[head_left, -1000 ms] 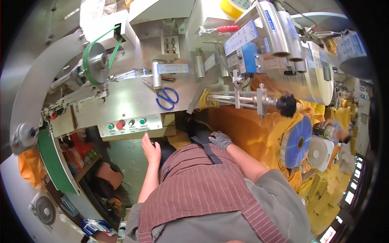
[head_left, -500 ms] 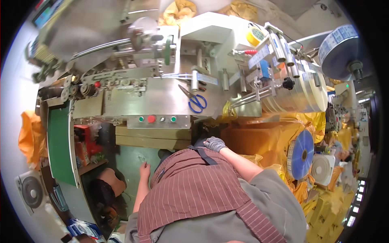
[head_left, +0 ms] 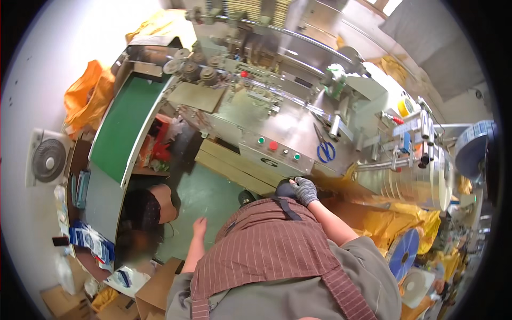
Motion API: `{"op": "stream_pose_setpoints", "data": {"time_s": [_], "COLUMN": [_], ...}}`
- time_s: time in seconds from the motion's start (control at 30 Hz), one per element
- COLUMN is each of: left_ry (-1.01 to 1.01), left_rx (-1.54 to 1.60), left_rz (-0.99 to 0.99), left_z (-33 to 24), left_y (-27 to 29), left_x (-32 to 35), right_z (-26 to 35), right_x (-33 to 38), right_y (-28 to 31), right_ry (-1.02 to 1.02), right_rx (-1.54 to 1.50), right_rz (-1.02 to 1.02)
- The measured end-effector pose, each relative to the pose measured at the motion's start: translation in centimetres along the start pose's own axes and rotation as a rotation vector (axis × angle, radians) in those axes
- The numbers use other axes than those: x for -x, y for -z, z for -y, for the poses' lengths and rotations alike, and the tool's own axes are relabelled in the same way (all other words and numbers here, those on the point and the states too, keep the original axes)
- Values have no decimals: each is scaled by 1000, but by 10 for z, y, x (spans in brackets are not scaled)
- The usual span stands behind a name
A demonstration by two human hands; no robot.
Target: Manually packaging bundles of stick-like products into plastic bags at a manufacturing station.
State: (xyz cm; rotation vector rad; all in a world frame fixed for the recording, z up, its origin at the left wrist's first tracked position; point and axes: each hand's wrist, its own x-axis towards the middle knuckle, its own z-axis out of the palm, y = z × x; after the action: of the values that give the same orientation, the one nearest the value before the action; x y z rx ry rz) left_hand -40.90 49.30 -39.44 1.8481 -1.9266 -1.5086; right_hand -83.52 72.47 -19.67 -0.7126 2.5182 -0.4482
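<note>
bare left hand (head_left: 200,226): loosely curled, nothing visible in it, exact opening unclear | grey-knit-gloved right hand (head_left: 304,191): fingers bent, can't tell if gripping | blue-looped steel scissors (head_left: 322,143): on shiny metal tabletop (head_left: 285,124), right hand's 1 o'clock; probably light, stiff, slick-bladed, grab by loops

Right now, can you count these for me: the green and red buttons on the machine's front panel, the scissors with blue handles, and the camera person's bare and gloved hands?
Green buttons: 2
Red button: 1
Blue-handled scissors: 1
Bare left hand: 1
Gloved right hand: 1
Total: 6
</note>
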Motion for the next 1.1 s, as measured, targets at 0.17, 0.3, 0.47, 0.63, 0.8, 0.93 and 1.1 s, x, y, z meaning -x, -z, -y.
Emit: {"op": "stream_pose_setpoints", "data": {"time_s": [0.17,0.3,0.47,0.63,0.8,0.93,1.1], "left_ry": [124,13,192,392,432,378,340], "left_rx": [-1,-82,204,1,231,99,-140], "left_rz": [69,-104,30,48,-80,-9,42], "left_z": [15,44,125,88,57,62,51], "left_y": [42,49,31,24,27,12,25], "left_x": [48,101,153,134,149,131,147], "right_z": [25,72,176,207,254,184,43], "right_x": [-62,-113,-217,-339,-243,-190,-246], "right_y": [4,68,82,58,62,-10,-103], "right_ry": [53,223,393,464,435,280,-12], "right_rx": [-148,-352,-181,-386,-237,-327,-133], "right_rz": [-292,-571,-445,-436,-332,-454,-247]}}
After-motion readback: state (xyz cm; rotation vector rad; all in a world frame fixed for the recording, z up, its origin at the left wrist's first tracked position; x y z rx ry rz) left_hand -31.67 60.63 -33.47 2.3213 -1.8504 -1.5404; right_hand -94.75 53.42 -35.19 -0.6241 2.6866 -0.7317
